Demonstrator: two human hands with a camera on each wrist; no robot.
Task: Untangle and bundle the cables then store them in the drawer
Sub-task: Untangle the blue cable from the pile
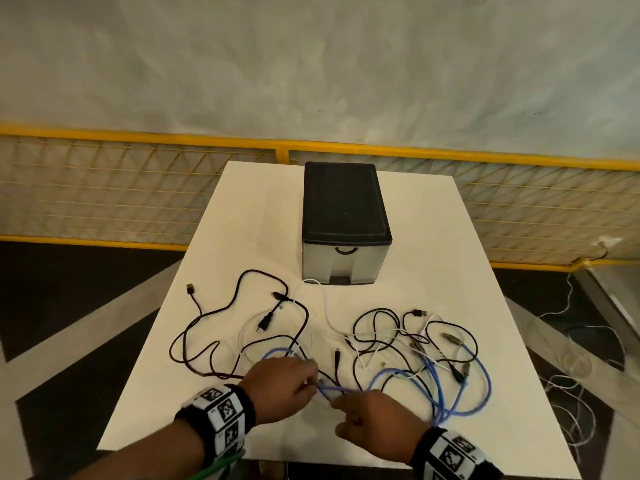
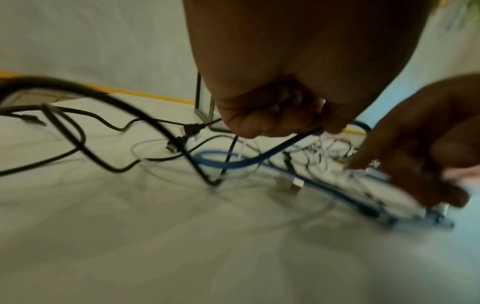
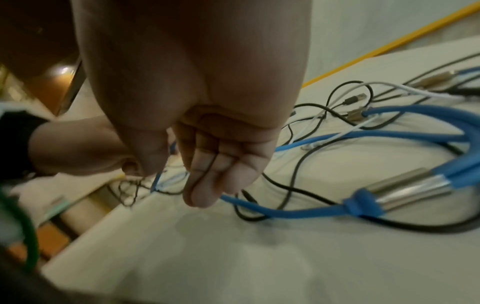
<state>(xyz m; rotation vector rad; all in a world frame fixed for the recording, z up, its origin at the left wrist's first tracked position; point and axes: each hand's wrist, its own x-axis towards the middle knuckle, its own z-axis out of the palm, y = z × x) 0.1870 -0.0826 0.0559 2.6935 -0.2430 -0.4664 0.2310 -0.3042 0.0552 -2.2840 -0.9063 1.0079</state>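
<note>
Fingers of the left hand (image 1: pixel 281 385) were curled and pinched a blue cable (image 1: pixel 450 393) at the near middle of the white table (image 1: pixel 450 237); the left wrist view showed that cable running out from under the curled fingertips (image 2: pixel 249 127). Close beside it, the right hand (image 1: pixel 372 419) had its fingers bent inward around the same blue strand, though the right wrist view left it unclear whether they truly gripped it, as the folded fingers (image 3: pixel 207 170) hid the contact. Both wrists wore black bands with white marker cubes (image 1: pixel 221 410).

Beyond the hands, the blue cable looped to the right in several overlapping curves, its metal plugs (image 3: pixel 405 189) lying on the table near a blue strap. Black cables (image 1: pixel 214 320) sprawled to the left in wide loops, with USB ends lying free, and more black and white cables (image 1: pixel 381 337) were knotted together with the blue one on the right side.

Farther back, in the table's centre, stood a small drawer unit (image 1: pixel 346 223) with a black top and a grey front, its drawer closed. A white cable ran up to its base. Behind the table a yellow mesh fence (image 1: pixel 138 188) crossed the view before a pale wall.
</note>
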